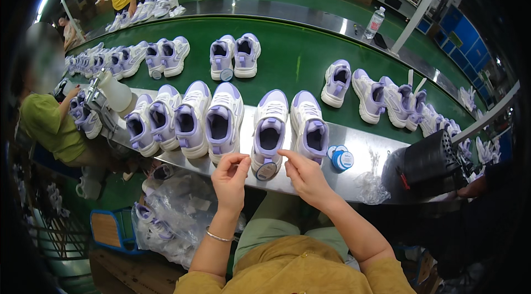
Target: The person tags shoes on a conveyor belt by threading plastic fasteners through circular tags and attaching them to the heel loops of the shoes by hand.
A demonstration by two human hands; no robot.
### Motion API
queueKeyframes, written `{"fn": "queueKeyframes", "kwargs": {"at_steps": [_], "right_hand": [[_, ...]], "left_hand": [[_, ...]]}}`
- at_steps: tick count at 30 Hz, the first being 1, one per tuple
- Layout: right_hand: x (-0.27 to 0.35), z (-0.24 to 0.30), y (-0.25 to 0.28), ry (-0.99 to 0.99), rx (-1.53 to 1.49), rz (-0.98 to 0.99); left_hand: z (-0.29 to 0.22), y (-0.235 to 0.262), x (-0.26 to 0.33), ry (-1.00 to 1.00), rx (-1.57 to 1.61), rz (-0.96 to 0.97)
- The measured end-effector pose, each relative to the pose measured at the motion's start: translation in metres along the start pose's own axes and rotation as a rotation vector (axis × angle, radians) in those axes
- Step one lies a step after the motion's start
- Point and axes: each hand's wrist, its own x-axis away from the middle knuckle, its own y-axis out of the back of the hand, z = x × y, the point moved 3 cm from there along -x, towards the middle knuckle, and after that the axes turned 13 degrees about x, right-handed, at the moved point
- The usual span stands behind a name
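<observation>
A white and lilac sneaker (270, 128) stands on the metal bench edge in front of me, heel toward me. A round tag (266, 171) hangs at its heel. My left hand (230, 182) is just left of the heel, thumb and index finger pinched together; anything between them is too small to make out. My right hand (307, 179) is at the heel's right side, index finger stretched to the shoe, thumb apart from it. Another sneaker (311, 128) stands to the right. Several matching sneakers (222, 120) are lined up on the left.
Blue round tags (341, 158) lie in a stack right of the shoes, near crumpled clear plastic (371, 188) and a black cylinder (428, 158). Beyond, a green conveyor belt (293, 45) carries shoe pairs. A co-worker in green (50, 128) sits left, beside a white container (115, 94).
</observation>
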Motion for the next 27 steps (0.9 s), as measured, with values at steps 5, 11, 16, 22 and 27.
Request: {"fn": "queueKeyframes", "kwargs": {"at_steps": [5, 11, 16, 22, 27], "right_hand": [[-0.009, 0.019, 0.008, 0.071, -0.151, -0.070], [-0.016, 0.001, 0.001, -0.174, -0.536, -0.022], [-0.011, -0.005, -0.002, -0.263, -0.720, 0.005], [-0.015, -0.004, -0.013, -0.217, -0.741, 0.047], [-0.017, -0.001, -0.008, -0.231, -0.760, 0.070]], "left_hand": [[-0.013, -0.036, 0.009, -0.093, -0.230, 0.292], [-0.007, -0.042, 0.007, 0.032, -0.178, 0.278], [-0.002, -0.037, 0.006, 0.111, -0.066, 0.172], [-0.007, -0.033, 0.008, 0.199, -0.088, 0.178], [-0.014, -0.025, 0.003, 0.121, -0.182, 0.123]]}}
